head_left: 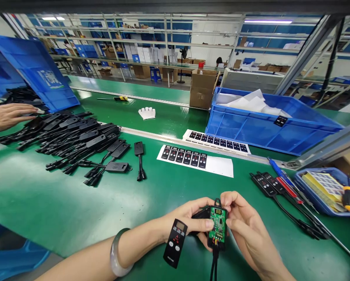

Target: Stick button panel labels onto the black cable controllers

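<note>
Open controller (pixel 218 202) is held above the worktop (pixel 105 210), inward from its near edge. Left hand (pixel 189 220) grips the casing, thumb over the left margin of the circuit board (pixel 221 220); a black label (pixel 175 242) lies against that wrist. Right hand (pixel 246 230) has bent fingertips at the casing's right edge; whether they pinch cannot be told. Judged light, with a stiff, smooth shell, flexible cables (pixel 214 263) and fragile exposed components. Advised hold: casing sides, clear of display and wires.

The left hand (pixel 192 219) grips with its thumb (pixel 202 224) extended, the right hand (pixel 248 228) opposite, its fingers (pixel 232 197) bent
</note>
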Motion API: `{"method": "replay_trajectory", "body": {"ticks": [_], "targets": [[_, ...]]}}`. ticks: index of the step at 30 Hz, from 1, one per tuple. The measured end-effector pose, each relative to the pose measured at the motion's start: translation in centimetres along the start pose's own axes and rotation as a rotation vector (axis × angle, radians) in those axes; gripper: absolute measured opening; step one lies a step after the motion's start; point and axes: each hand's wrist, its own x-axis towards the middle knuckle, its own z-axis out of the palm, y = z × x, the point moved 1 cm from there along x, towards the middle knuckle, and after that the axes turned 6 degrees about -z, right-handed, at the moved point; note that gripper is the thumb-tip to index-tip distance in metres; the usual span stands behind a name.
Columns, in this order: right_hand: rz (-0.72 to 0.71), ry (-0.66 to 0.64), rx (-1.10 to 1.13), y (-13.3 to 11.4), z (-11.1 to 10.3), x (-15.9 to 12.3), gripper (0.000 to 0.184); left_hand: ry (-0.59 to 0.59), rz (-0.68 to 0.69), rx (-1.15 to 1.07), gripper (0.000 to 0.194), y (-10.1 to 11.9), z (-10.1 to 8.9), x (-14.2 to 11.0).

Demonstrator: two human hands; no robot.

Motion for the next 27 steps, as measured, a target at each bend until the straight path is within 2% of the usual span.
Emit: {"method": "replay_trajectory", "body": {"ticks": [8, 17, 20, 23, 27], "targets": [[0.034, 0.071, 0.002, 0.1, 0.2, 0.4, 0.011, 0.02, -0.011, -0.02, 0.044, 0.2, -0.2, 0.2], [0.026, 0.048, -0.017, 0.4, 0.0, 0.5, 0.011, 0.025, -0.008, -0.005, 0.048, 0.0, -0.4, 0.4], [-0.078, 0.067, -0.185, 0.6, -0.2, 0.6, 0.009, 0.056, 0.015, 0.018, 0.046, -0.2, -0.5, 0.4], [-0.265, 0.072, -0.48, 0.8, -0.2, 0.6, 0.005, 0.106, 0.049, -0.006, 0.041, -0.3, -0.5, 0.5], [-0.456, 0.081, -0.87, 1.1, 0.3, 0.4, 0.01, 0.182, 0.046, -0.092, 0.041, -0.1, -0.6, 0.6]]}}
